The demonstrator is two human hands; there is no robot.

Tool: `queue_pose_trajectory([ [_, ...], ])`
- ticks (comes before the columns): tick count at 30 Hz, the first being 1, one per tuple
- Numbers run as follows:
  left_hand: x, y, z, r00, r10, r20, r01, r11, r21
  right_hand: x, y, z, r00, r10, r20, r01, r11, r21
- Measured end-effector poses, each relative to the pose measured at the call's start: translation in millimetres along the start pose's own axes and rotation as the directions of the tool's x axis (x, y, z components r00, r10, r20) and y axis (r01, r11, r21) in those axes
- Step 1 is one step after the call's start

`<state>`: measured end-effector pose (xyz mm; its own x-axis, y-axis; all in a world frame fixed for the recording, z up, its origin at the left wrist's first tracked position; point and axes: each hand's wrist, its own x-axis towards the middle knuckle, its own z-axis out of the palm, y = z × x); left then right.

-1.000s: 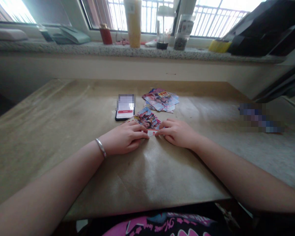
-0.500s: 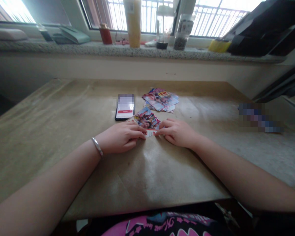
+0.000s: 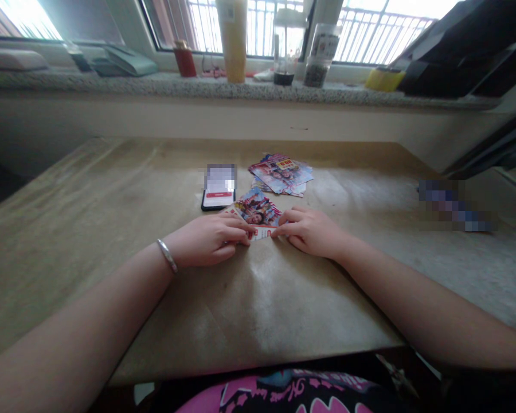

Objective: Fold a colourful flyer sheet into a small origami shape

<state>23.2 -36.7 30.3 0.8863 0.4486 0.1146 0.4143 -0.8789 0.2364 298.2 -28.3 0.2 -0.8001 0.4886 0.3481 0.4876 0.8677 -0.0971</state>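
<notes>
Two bare hands meet at the near edge of one printed leaflet [image 3: 258, 207], which lies on the counter [image 3: 258, 321] in front of the person, its coloured picture facing up. The left hand [image 3: 212, 238], with a silver bracelet [image 3: 167, 256] at the wrist, covers the leaflet's left corner; its fingers are bent and close together, the tips at the white strip along the near edge. The right hand [image 3: 312, 231] has its fingertips on the right end of that strip, fingers curled. For either hand I cannot tell whether thumb and finger clamp the paper or only press on it. Just beyond the leaflet, a little to the right, lies a loose pile [image 3: 281, 172] of similar sheets, fanned and overlapping. A phone [image 3: 219, 201] lies near the leaflet's far left side, screen up and lit, partly pixelated. Far right on the counter is a pixelated item [image 3: 453, 206]. Several containers stand upright along the stone sill [image 3: 133, 86] behind: a red jar [image 3: 184, 60], its contents hidden; a tall yellow bottle [image 3: 234, 46]; a clear cup [image 3: 283, 49], dark at the bottom; and a clear tub [image 3: 320, 60] with something dark and grainy-looking in its lower part. To their right sit a yellow item [image 3: 384, 79] and a large black bulk [image 3: 460, 51].
</notes>
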Motion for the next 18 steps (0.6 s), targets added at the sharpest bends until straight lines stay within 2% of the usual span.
queue_pose_trajectory([
  [10, -3, -9, 1.2, 0.998, 0.045, -0.034, -0.047, 0.995, -0.083, -1, 1, 1, 1.0, 0.0, 0.003, 0.0, 1.0, -0.005],
  [18, -7, -13, -0.2, 0.998, 0.04, -0.038, -0.043, 0.997, -0.07, -1, 1, 0, 1.0, -0.007, -0.002, 0.007, 1.0, -0.004],
])
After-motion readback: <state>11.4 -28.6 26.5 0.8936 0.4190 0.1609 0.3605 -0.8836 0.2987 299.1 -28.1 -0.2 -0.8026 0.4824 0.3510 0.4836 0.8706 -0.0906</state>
